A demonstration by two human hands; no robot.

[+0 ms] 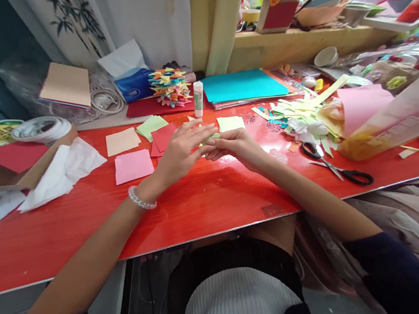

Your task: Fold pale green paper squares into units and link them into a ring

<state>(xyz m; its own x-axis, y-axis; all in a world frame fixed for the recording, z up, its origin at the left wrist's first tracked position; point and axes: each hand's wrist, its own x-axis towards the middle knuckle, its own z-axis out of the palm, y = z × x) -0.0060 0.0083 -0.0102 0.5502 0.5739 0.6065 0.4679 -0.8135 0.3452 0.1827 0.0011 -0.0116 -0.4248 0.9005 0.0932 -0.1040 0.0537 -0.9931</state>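
Above the middle of the red table (200, 204), my two hands meet at a small green paper piece (212, 138). My right hand (237, 146) pinches it between thumb and fingers. My left hand (185, 147), with a beaded bracelet at the wrist, has its fingers stretched along the other side and touches the paper; its thumb lies below. Most of the piece is hidden by the fingers. Just behind the hands stand a glue stick (198, 99) and a light green paper stack (230, 123). Red squares (163, 136) and pink squares (133, 166) lie to the left.
Black-handled scissors (326, 161) lie at the right, beside a heap of paper strips (304, 113) and a large clear-and-pink bag (397, 117). A colourful folded-paper ball (170, 87) and blue sheets (244, 86) are at the back. A cardboard box (30, 175) sits left.
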